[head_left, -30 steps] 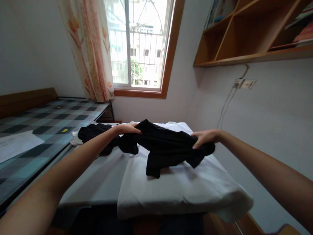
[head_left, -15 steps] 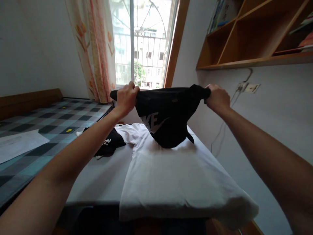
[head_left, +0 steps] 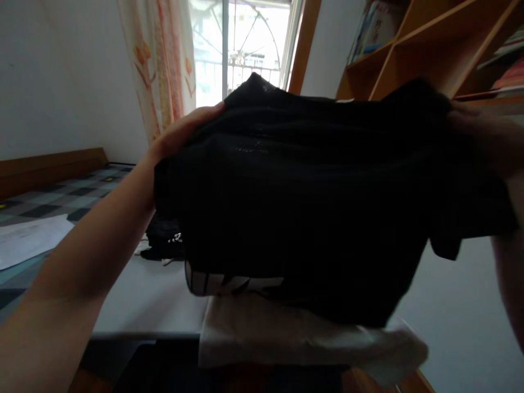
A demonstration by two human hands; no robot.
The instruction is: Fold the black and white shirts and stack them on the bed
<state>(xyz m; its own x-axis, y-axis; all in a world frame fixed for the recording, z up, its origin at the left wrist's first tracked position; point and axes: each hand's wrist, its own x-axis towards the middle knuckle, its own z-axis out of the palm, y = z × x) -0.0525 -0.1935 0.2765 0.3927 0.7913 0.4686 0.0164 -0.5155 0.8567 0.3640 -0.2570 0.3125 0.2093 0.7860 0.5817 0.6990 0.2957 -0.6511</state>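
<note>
Black shirt (head_left: 303, 191) raised closer and spread wider, left hand (head_left: 186, 128) closed on one shoulder, right hand (head_left: 487, 134), blurred, gripping the other, white garment (head_left: 262, 333) below on table (head_left: 151, 295).

The right hand (head_left: 485, 134) is blurred; the black shirt (head_left: 303, 196) hides most of the white cloth (head_left: 262, 333).

The garment (head_left: 303, 185) is black, with grey and black print low down. Below it lies white cloth (head_left: 254, 333). The bed (head_left: 82, 191) wears teal, grey and black checks; the pale curtain (head_left: 164, 65) carries orange tulips and peachy stripes.
</note>
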